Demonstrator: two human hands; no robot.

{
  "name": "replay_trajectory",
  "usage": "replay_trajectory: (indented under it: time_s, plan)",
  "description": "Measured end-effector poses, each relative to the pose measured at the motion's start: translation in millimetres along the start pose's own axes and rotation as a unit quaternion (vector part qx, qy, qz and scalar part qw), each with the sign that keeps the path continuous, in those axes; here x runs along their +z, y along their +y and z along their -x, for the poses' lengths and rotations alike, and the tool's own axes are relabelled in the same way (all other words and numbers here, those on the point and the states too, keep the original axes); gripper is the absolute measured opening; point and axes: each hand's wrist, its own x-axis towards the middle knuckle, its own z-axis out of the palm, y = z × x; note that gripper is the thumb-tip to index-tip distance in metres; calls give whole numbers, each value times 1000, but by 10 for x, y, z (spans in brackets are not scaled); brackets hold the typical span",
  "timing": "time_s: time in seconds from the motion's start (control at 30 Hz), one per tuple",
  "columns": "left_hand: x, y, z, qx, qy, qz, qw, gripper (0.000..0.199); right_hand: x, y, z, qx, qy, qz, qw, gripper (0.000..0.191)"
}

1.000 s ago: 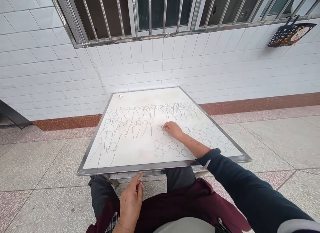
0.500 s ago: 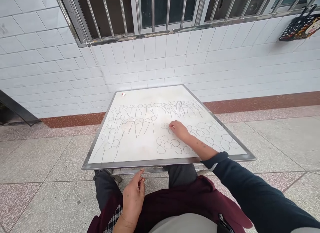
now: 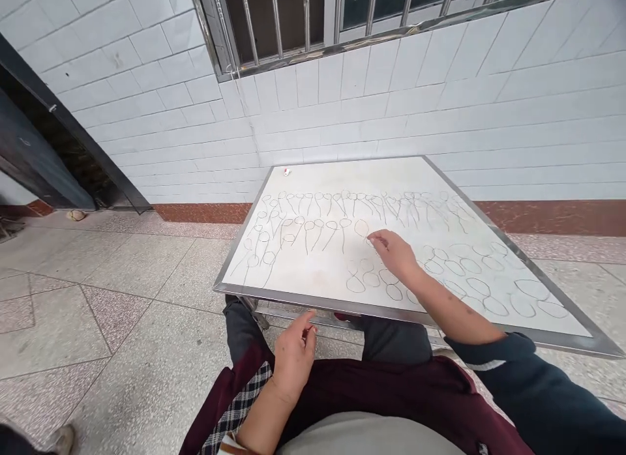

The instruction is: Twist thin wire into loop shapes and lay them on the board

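A white board with a grey metal rim lies in front of me like a tabletop. Thin dark loops of wire or cord are spread across it, and I cannot tell which material. Many in the upper rows trail long tails; those at the right are bare rounded loops. My right hand is over the middle of the board, thumb and fingertips pinched at the edge of one thin loop. Below the near rim, by my lap, my left hand hovers with index finger and thumb apart, nothing visible in it.
A small white and red object lies at the board's far left corner. Behind stands a white tiled wall with a barred window. A dark doorway is at left. Someone's shoe shows at the lower left.
The view has turned left. My right hand has moved away from the right-hand loops toward the end of the tailed row, where a loop now shows at its fingertips. My left hand stays below the rim.
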Motion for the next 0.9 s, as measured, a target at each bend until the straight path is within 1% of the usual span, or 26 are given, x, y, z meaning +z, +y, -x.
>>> replay_trajectory:
  time_s: [0.07, 0.13, 0.23, 0.33, 0.4, 0.47, 0.53, 0.57, 0.63, 0.77, 0.9]
  plan:
    - [-10, 14, 2, -23, 19, 87, 996, 33, 96, -152, 122, -40, -9, -38, 998, 22]
    - [-15, 19, -12, -43, 40, 159, 986, 33, 219, -328, 294, -83, -40, -67, 993, 20]
    - [-29, 15, -65, -70, 74, 209, 973, 37, 433, -583, 602, -147, -105, -89, 980, 19]
    - [-80, 27, -130, -91, 116, 253, 956, 45, 635, -788, 881, -225, -138, -88, 960, 17]
    - [-134, 49, -159, -100, 147, 308, 934, 47, 743, -902, 1013, -272, -153, -86, 946, 17]
    - [-190, 74, -172, -105, 176, 387, 899, 46, 823, -1002, 1098, -308, -163, -85, 934, 18]
    - [-237, 94, -170, -102, 197, 453, 863, 44, 882, -1089, 1150, -327, -167, -87, 926, 18]
    - [-256, 100, -165, -99, 203, 470, 854, 43, 904, -1127, 1168, -330, -168, -91, 925, 18]
    - [-290, 105, -152, -94, 209, 485, 844, 40, 938, -1189, 1193, -317, -172, -105, 927, 17]
    - [-348, 114, -152, -88, 211, 498, 836, 40, 977, -1261, 1191, -242, -197, -154, 938, 12]
    - [-393, 142, -169, -91, 217, 500, 834, 44, 983, -1295, 1142, -174, -223, -214, 935, 11]
